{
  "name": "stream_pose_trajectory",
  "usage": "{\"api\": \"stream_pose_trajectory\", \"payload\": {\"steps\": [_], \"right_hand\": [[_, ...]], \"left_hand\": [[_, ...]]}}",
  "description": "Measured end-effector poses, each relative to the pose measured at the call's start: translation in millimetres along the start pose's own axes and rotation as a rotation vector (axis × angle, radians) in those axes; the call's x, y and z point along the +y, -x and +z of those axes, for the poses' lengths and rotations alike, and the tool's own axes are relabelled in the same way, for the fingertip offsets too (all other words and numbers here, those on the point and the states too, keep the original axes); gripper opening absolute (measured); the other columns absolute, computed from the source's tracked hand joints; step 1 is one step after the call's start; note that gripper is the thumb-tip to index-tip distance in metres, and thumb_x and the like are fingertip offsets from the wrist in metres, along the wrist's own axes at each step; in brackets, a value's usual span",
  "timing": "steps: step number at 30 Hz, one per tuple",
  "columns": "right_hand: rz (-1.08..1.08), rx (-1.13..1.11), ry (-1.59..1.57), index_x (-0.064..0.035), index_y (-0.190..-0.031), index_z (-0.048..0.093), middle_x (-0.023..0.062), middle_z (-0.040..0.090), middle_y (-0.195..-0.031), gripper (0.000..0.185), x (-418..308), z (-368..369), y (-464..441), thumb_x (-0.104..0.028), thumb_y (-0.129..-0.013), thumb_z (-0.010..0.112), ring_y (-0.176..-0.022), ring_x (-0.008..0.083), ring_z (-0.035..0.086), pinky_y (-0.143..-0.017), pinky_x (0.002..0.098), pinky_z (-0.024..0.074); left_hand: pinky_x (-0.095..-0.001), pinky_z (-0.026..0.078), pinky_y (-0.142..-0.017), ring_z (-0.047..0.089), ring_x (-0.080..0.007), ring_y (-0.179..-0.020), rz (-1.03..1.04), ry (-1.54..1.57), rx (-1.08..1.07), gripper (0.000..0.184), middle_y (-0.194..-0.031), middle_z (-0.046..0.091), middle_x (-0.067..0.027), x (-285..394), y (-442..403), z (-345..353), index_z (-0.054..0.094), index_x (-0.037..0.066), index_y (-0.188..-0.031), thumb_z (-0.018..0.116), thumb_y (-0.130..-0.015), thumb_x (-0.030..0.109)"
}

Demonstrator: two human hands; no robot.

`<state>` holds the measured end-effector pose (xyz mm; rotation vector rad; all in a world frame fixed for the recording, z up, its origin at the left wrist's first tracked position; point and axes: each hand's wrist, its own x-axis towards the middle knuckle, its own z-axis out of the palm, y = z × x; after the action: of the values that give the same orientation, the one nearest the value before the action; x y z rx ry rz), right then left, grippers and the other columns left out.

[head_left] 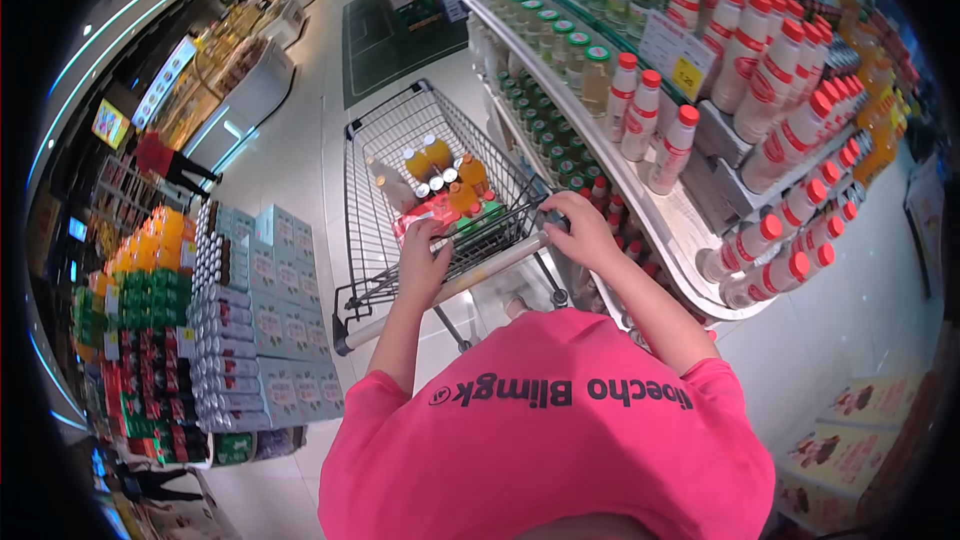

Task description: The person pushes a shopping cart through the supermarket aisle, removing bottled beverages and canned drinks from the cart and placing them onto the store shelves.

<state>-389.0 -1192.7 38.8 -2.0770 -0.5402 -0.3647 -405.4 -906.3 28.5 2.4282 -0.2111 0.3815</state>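
A wire shopping cart (pixel 352 175) stands in front of me, its pale push handle (pixel 490 268) nearest my body. My left hand (pixel 424 256) is over the near end of the basket, fingers apart, close to a red package (pixel 432 210); whether it touches the package or the wire is unclear. On the cart's right rear corner my right hand (pixel 582 228) is closed. Inside the basket lie orange drink bottles (pixel 468 185), yellow-filled bottles (pixel 437 152), a pale bottle (pixel 390 182) and a green pack (pixel 482 218). Several white round tops show among them.
Close on the right runs a shelf (pixel 690 270) of red-capped white bottles (pixel 672 150) and green-lidded jars (pixel 596 65). Stacked cartons (pixel 285 320) and drink packs (pixel 155 310) stand left. A person in red (pixel 160 155) is farther off, near a counter (pixel 245 105).
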Motion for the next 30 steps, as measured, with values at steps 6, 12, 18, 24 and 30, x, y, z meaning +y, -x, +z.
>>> {"api": "stream_pose_trajectory", "payload": {"steps": [6,12,18,24,30], "right_hand": [[-0.047,-0.205,0.010,-0.0042,-0.097,0.062,0.0131,0.060,-0.099,0.024,10,53,-57,-0.015,-0.075,0.064,-0.096,0.0312,0.058,-0.083,0.0383,0.0461],[0.068,-0.417,0.010,-0.0057,-0.096,0.064,0.0140,0.062,-0.096,0.023,33,101,-108,-0.018,-0.077,0.062,-0.091,0.0315,0.060,-0.079,0.0398,0.0473],[0.236,-0.595,0.121,-0.0079,-0.099,0.064,0.0139,0.064,-0.096,0.024,52,137,-139,-0.019,-0.078,0.061,-0.092,0.0311,0.061,-0.079,0.0410,0.0484],[0.144,-0.794,0.187,-0.0022,-0.102,0.062,0.0163,0.064,-0.093,0.030,59,164,-161,-0.022,-0.079,0.063,-0.086,0.0297,0.063,-0.077,0.0381,0.0498],[0.128,-1.019,0.178,-0.0027,-0.103,0.062,0.0162,0.065,-0.095,0.032,71,205,-148,-0.024,-0.079,0.064,-0.089,0.0294,0.063,-0.077,0.0381,0.0501]], "left_hand": [[-0.0389,0.045,-0.085,0.055,-0.0332,-0.100,-0.181,-0.172,0.069,0.030,-0.106,0.056,-0.0145,-45,17,-31,0.057,0.003,-0.105,0.065,-0.077,0.012],[-0.0409,0.047,-0.080,0.058,-0.0336,-0.092,-0.291,-0.217,0.108,0.027,-0.099,0.059,-0.0152,-91,34,-31,0.060,0.003,-0.100,0.066,-0.076,0.013],[-0.0410,0.041,-0.073,0.060,-0.0279,-0.075,-0.389,-0.226,0.002,0.013,-0.073,0.061,-0.0067,-106,30,-22,0.064,0.007,-0.083,0.062,-0.080,0.019],[-0.0406,0.037,-0.076,0.058,-0.0251,-0.075,-0.406,-0.238,-0.059,0.015,-0.074,0.062,-0.0056,-99,21,-31,0.065,0.007,-0.080,0.061,-0.082,0.022],[-0.0403,0.035,-0.077,0.057,-0.0253,-0.077,-0.432,-0.218,-0.065,0.014,-0.074,0.060,-0.0047,-109,16,-34,0.062,0.008,-0.078,0.061,-0.081,0.022]]}}
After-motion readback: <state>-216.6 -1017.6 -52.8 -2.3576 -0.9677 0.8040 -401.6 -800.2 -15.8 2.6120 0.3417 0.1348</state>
